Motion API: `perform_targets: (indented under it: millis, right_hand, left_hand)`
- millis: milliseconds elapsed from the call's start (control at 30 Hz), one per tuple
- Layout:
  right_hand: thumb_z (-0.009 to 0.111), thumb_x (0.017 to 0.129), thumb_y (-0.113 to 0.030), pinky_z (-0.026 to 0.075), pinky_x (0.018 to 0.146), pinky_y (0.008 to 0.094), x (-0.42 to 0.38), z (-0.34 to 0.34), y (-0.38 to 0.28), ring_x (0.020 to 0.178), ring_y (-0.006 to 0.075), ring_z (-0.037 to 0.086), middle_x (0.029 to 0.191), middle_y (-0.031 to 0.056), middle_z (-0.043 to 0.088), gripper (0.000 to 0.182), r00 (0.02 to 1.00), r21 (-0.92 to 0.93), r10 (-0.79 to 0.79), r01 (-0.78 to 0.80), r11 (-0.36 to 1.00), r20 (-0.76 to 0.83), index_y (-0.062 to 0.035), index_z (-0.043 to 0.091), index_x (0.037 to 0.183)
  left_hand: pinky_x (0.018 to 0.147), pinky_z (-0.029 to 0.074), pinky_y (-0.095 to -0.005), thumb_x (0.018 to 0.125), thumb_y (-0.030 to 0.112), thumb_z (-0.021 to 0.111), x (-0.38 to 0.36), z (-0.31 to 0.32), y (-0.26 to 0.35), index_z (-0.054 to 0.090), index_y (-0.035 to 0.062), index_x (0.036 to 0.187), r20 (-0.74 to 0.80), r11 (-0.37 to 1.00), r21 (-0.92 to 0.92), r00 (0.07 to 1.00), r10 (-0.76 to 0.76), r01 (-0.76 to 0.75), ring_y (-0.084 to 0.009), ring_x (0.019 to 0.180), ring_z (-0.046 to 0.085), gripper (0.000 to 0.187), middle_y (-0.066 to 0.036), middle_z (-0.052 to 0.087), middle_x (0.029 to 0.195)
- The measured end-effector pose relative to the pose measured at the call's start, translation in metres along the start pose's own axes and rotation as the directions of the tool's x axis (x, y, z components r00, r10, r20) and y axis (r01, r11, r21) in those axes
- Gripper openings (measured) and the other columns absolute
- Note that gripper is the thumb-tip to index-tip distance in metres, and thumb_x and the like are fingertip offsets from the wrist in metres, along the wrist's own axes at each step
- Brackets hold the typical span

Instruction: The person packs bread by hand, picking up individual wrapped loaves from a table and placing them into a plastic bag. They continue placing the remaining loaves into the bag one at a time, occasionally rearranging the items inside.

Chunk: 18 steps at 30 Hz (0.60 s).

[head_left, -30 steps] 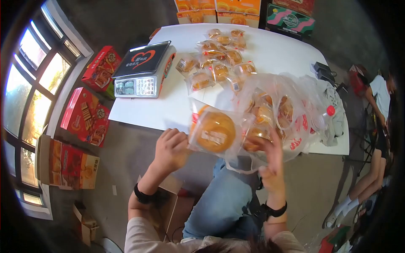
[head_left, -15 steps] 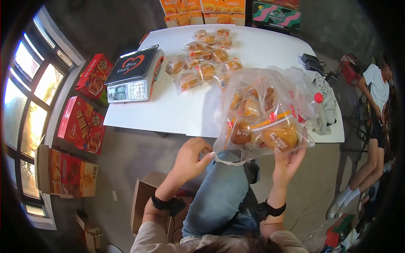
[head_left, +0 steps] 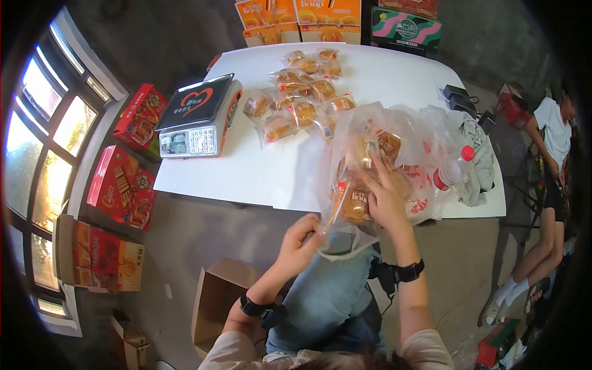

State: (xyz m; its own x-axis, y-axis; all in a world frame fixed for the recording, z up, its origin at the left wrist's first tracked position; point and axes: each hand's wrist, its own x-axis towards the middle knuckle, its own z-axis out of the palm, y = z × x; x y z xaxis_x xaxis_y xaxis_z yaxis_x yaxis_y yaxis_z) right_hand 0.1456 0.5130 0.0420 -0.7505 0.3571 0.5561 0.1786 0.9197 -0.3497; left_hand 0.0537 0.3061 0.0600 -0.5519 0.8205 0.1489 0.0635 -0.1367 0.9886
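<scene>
Holding wrapped buns (head_left: 354, 203), plastic bag (head_left: 425, 132) meets both hands.

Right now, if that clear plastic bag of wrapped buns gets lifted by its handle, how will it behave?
The clear plastic bag looks thin and crumpled, so probably floppy. It holds several buns, so it would likely sag. The left hand pinches its handle; the right hand presses its side.

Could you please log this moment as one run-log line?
left hand: grips plastic bag handle | right hand: inside bag on packaged cakes | table: scale
</scene>
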Motion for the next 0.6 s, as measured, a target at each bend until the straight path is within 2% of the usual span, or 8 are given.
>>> perform_targets:
  millis: [133,200,233,300,333,400,533,600]
  right_hand:
    - [0.05,0.069,0.004,0.032,0.099,0.0457,0.007,0.009,0.009,0.124,0.0394,0.034,0.137,0.0143,0.036,0.06,0.992,0.007,0.085,-0.086,0.996,0.091,-0.0196,0.05,0.125]
    - [0.05,0.069,0.004,0.031,0.099,0.0452,0.004,0.004,0.005,0.126,0.0376,0.033,0.139,0.0133,0.034,0.062,0.997,0.0,0.072,-0.072,0.997,-0.031,-0.0181,0.047,0.128]
    - [0.05,0.069,0.004,0.031,0.099,0.0452,0.001,0.003,0.005,0.126,0.0376,0.033,0.139,0.0133,0.034,0.062,0.997,0.0,0.068,-0.069,0.998,-0.029,-0.0181,0.047,0.128]
    - [0.05,0.07,0.003,0.03,0.1,0.0441,-0.009,-0.001,0.007,0.125,0.0359,0.035,0.137,0.0137,0.037,0.055,0.989,0.063,0.035,-0.026,0.998,-0.145,-0.0105,0.05,0.123]
    - [0.05,0.07,0.003,0.03,0.1,0.0441,-0.013,-0.004,0.005,0.125,0.0359,0.035,0.137,0.0137,0.037,0.055,0.989,0.065,0.032,-0.023,0.998,-0.142,-0.0105,0.05,0.123]
    - [0.049,0.072,0.003,0.032,0.098,0.0434,-0.021,-0.011,0.001,0.12,0.035,0.04,0.129,0.0142,0.046,0.045,0.982,0.085,0.053,-0.038,0.996,-0.179,-0.0042,0.054,0.116]
    - [0.048,0.073,0.003,0.034,0.096,0.042,-0.036,-0.014,-0.002,0.112,0.0334,0.047,0.118,0.0149,0.053,0.037,0.956,0.159,0.071,-0.026,0.987,-0.284,-0.0004,0.056,0.109]
    - [0.048,0.073,0.002,0.037,0.093,0.04,-0.042,-0.021,-0.007,0.103,0.0316,0.052,0.11,0.0149,0.057,0.034,0.933,0.265,0.159,-0.072,0.962,-0.323,0.0005,0.057,0.106]
  left_hand:
    - [0.062,0.036,-0.0268,0.083,0.006,0.054,0.005,0.004,0.0,0.048,0.0009,0.073,0.124,0.997,0.076,0.992,0.022,-0.032,-0.0138,0.066,0.042,0.013,-0.005,0.045,0.071]
    - [0.062,0.037,-0.0273,0.083,0.006,0.053,0.007,0.0,-0.004,0.048,0.0007,0.073,0.151,0.993,0.107,0.988,0.029,-0.045,-0.014,0.066,0.043,0.013,-0.006,0.045,0.071]
    - [0.062,0.037,-0.0279,0.084,0.007,0.053,0.008,-0.002,-0.005,0.049,0.0005,0.073,0.179,0.989,0.139,0.983,0.033,-0.059,-0.0142,0.066,0.043,0.013,-0.006,0.046,0.07]
    - [0.062,0.037,-0.0277,0.085,0.008,0.052,0.008,-0.007,-0.007,0.049,0.0,0.073,0.176,0.987,0.153,0.984,0.014,-0.042,-0.0142,0.065,0.044,0.015,-0.006,0.046,0.07]
    - [0.062,0.037,-0.0275,0.086,0.01,0.05,0.008,-0.011,-0.007,0.049,-0.0005,0.072,0.176,0.985,0.168,0.984,-0.007,-0.023,-0.0141,0.065,0.044,0.017,-0.007,0.047,0.071]
    - [0.061,0.037,-0.0269,0.087,0.011,0.049,0.008,-0.018,-0.012,0.05,-0.0007,0.072,0.147,0.987,0.16,0.988,-0.043,0.019,-0.0135,0.065,0.044,0.019,-0.007,0.048,0.07]
    - [0.059,0.037,-0.025,0.088,0.014,0.045,0.015,-0.036,-0.024,0.055,0.0,0.074,0.049,0.985,0.065,0.985,-0.165,0.162,-0.0109,0.063,0.043,0.023,-0.004,0.05,0.066]
    - [0.058,0.036,-0.0248,0.088,0.015,0.045,0.025,-0.048,-0.033,0.056,0.0003,0.075,-0.025,0.977,0.146,0.988,-0.152,0.154,-0.0101,0.062,0.043,0.023,-0.003,0.05,0.065]
